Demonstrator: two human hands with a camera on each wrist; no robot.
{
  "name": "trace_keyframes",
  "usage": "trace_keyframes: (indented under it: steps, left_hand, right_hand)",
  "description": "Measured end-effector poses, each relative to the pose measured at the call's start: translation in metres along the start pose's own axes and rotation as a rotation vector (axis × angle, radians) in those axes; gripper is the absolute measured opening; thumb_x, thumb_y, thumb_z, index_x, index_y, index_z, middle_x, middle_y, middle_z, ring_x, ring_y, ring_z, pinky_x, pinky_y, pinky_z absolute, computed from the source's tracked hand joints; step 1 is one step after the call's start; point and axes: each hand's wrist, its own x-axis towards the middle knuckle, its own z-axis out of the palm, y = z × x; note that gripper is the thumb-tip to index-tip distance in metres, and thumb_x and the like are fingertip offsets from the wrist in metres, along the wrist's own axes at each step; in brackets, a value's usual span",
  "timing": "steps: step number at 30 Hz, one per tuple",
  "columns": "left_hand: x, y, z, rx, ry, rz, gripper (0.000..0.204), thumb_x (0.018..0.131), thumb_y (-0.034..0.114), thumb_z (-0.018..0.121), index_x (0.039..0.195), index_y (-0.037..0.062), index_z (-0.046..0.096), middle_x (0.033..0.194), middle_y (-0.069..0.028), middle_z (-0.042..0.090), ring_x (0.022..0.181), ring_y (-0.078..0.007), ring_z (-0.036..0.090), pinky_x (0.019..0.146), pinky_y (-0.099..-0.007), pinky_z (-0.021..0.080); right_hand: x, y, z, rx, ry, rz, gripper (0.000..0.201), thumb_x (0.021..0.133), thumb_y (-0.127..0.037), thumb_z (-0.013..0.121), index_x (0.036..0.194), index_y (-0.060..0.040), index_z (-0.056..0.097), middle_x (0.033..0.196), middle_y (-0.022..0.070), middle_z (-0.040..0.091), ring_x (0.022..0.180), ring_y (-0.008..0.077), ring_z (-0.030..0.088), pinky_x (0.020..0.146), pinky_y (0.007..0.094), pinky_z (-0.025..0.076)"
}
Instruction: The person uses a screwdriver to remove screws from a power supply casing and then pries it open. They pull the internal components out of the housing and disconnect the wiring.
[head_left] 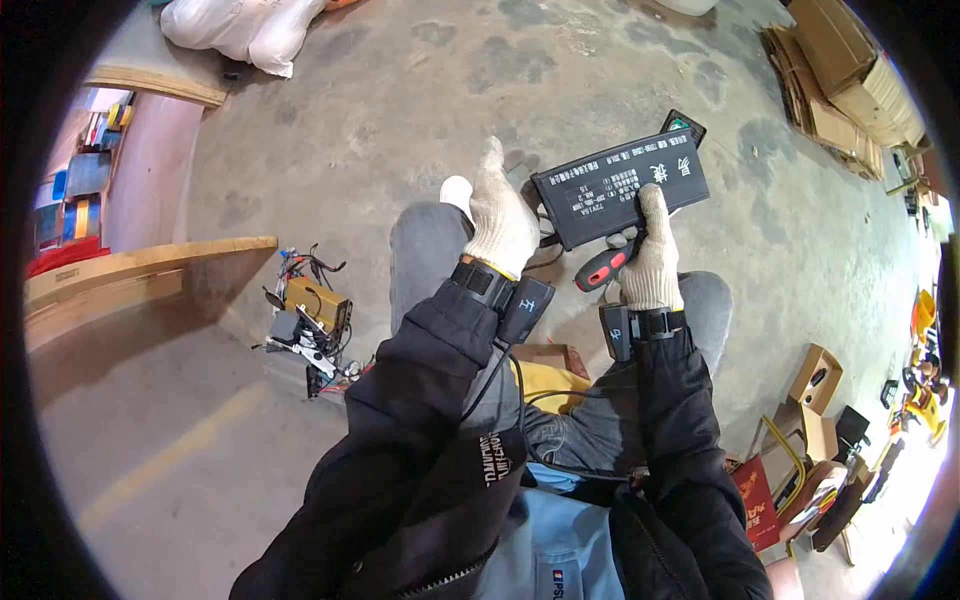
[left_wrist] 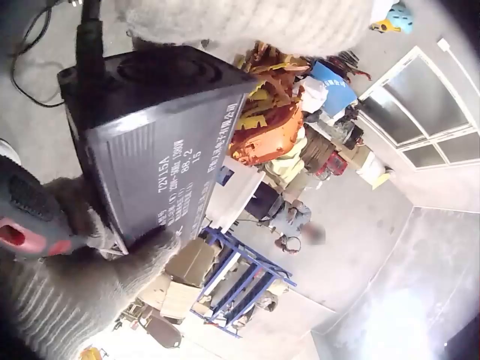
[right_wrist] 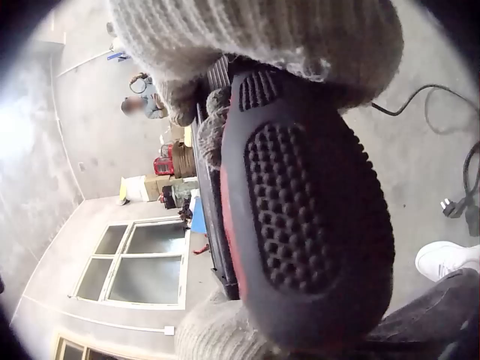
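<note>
A black battery charger [head_left: 622, 188], printed with white lettering and "72V15A", is held up above the floor. My gloved right hand [head_left: 655, 255] grips it with the thumb over the labelled face. The same hand also holds a tool with a black and red handle, like a screwdriver [head_left: 604, 268]; its ribbed grip fills the right wrist view. Beside the charger's left end is my gloved left hand [head_left: 500, 222], fingers extended and thumb pointing away from me. In the left wrist view that end shows a round grille [left_wrist: 180, 71] and a thick black cable [left_wrist: 90, 37].
A black piece with green inside [head_left: 685, 124] shows beyond the charger's far corner. Left of my legs lies a pile of wired electronic parts [head_left: 312, 315] beside a wooden board [head_left: 150, 265]. Flattened cardboard [head_left: 825, 100] leans at the far right; an opened carton [head_left: 815, 385] lies nearer.
</note>
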Motion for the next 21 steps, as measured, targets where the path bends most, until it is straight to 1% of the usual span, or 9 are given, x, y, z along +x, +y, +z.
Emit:
trace_keyframes:
  steps: [1,5,7,8,11,12,15,17,21]
  left_hand:
    - [0.000,0.001,-0.002,-0.001,0.039,0.029,0.053,0.106,0.050,0.055,0.119,-0.0015,0.056,0.106,-0.0201,0.070,0.083,-0.0333,0.071,0.074,-0.0478,0.062]
    - [-0.010,-0.008,0.010,0.014,0.062,-0.056,0.058,0.105,0.056,0.054,0.121,-0.0003,0.056,0.106,-0.0198,0.070,0.083,-0.0327,0.072,0.074,-0.0477,0.063]
    - [-0.010,-0.010,0.007,-0.045,0.037,-0.094,0.066,0.099,0.065,0.058,0.128,0.0051,0.054,0.098,-0.0123,0.069,0.074,-0.0278,0.074,0.063,-0.0450,0.066]
    - [-0.011,-0.012,0.007,-0.024,0.058,-0.079,0.063,0.100,0.064,0.058,0.124,0.0055,0.057,0.098,-0.0132,0.069,0.076,-0.0274,0.075,0.066,-0.0456,0.066]
    - [-0.019,-0.008,0.017,-0.036,0.139,-0.108,0.058,0.100,0.062,0.057,0.119,0.0070,0.060,0.099,-0.0132,0.069,0.073,-0.0265,0.074,0.064,-0.0441,0.065]
    - [-0.020,-0.009,0.016,-0.036,0.144,-0.110,0.058,0.100,0.062,0.057,0.119,0.0070,0.060,0.099,-0.0132,0.069,0.073,-0.0265,0.074,0.064,-0.0441,0.065]
    - [-0.016,-0.012,0.017,0.022,0.154,-0.042,0.057,0.101,0.062,0.057,0.113,0.0062,0.062,0.099,-0.0134,0.069,0.075,-0.0254,0.073,0.065,-0.0429,0.064]
    - [-0.010,-0.013,0.013,0.089,0.030,-0.014,0.061,0.100,0.063,0.057,0.116,0.0038,0.062,0.099,-0.0134,0.068,0.080,-0.0252,0.072,0.069,-0.0426,0.063]
    - [-0.010,-0.006,0.013,0.132,0.002,-0.036,0.061,0.102,0.061,0.054,0.116,0.0018,0.063,0.099,-0.0134,0.067,0.085,-0.0260,0.071,0.073,-0.0439,0.063]
  right_hand:
    - [-0.002,-0.001,0.000,-0.020,-0.005,-0.011,0.028,0.094,-0.033,0.081,0.102,-0.0097,0.069,0.075,0.0020,0.066,0.052,0.0134,0.058,0.047,0.0251,0.050]
    - [-0.006,-0.001,0.004,-0.076,-0.010,-0.011,0.028,0.095,-0.033,0.080,0.104,-0.0089,0.068,0.077,0.0020,0.067,0.052,0.0131,0.057,0.048,0.0251,0.050]
    - [-0.006,-0.001,0.004,-0.052,-0.027,0.019,0.029,0.095,-0.033,0.079,0.105,-0.0084,0.068,0.077,0.0019,0.066,0.052,0.0130,0.057,0.047,0.0253,0.050]
    - [-0.006,-0.001,0.004,-0.027,-0.042,0.045,0.030,0.095,-0.034,0.079,0.106,-0.0080,0.067,0.077,0.0018,0.066,0.052,0.0129,0.057,0.047,0.0255,0.049]
    - [-0.006,0.000,0.000,-0.073,-0.082,0.022,0.032,0.096,-0.035,0.077,0.108,-0.0074,0.067,0.080,0.0021,0.067,0.053,0.0129,0.057,0.048,0.0260,0.049]
    - [-0.007,-0.001,-0.001,-0.067,-0.115,0.061,0.034,0.097,-0.036,0.076,0.111,-0.0068,0.066,0.083,0.0025,0.067,0.055,0.0132,0.058,0.049,0.0258,0.049]
    - [-0.010,-0.003,0.002,-0.091,-0.123,0.023,0.033,0.098,-0.036,0.075,0.111,-0.0074,0.066,0.087,0.0024,0.068,0.061,0.0127,0.059,0.052,0.0256,0.049]
    - [-0.016,-0.004,0.010,-0.080,-0.109,0.017,0.032,0.098,-0.035,0.075,0.111,-0.0079,0.066,0.088,0.0019,0.069,0.063,0.0121,0.060,0.054,0.0253,0.050]
    - [-0.009,0.004,-0.002,-0.165,-0.088,-0.046,0.028,0.098,-0.033,0.075,0.111,-0.0096,0.067,0.091,0.0011,0.070,0.067,0.0104,0.060,0.057,0.0253,0.050]
